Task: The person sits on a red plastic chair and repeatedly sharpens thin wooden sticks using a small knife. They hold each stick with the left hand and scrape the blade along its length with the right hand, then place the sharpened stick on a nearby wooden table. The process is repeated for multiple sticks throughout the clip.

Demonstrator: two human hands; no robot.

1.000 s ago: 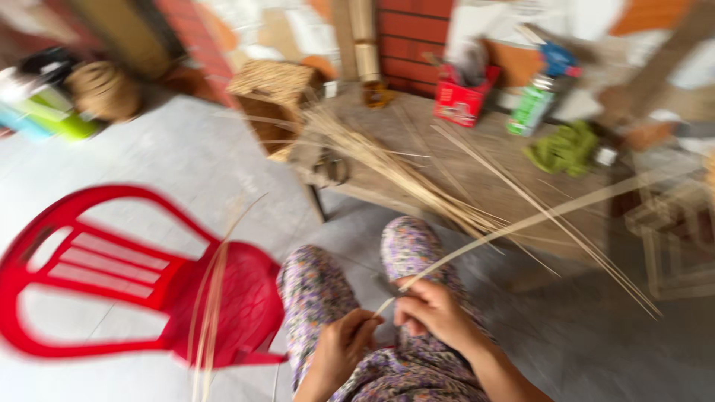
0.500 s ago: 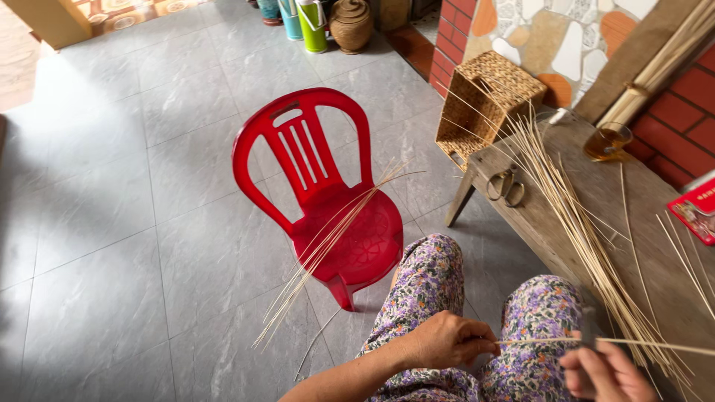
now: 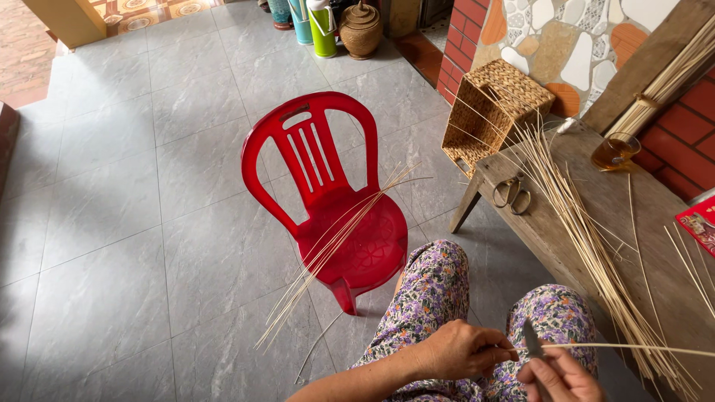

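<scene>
A glossy red plastic chair (image 3: 328,201) stands on grey marbled floor tiles (image 3: 112,246). Pale straw-coloured bamboo strips (image 3: 588,246) cross a weathered grey-brown wooden bench (image 3: 640,223). The trousers (image 3: 439,298) carry purple-and-white flowers. A tan woven basket (image 3: 491,112) sits by red brick (image 3: 462,52).

A flat red printed packet (image 3: 700,223) lies at the desk's (image 3: 596,201) right edge, partly cut off

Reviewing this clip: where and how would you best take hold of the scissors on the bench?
Probably by the two loop handles of the scissors, coming from above. They lie flat on the wooden bench near its left end, with the loops open and bare on top. The pale strips lie just to their right, so approaching from the left edge likely avoids them.
</scene>
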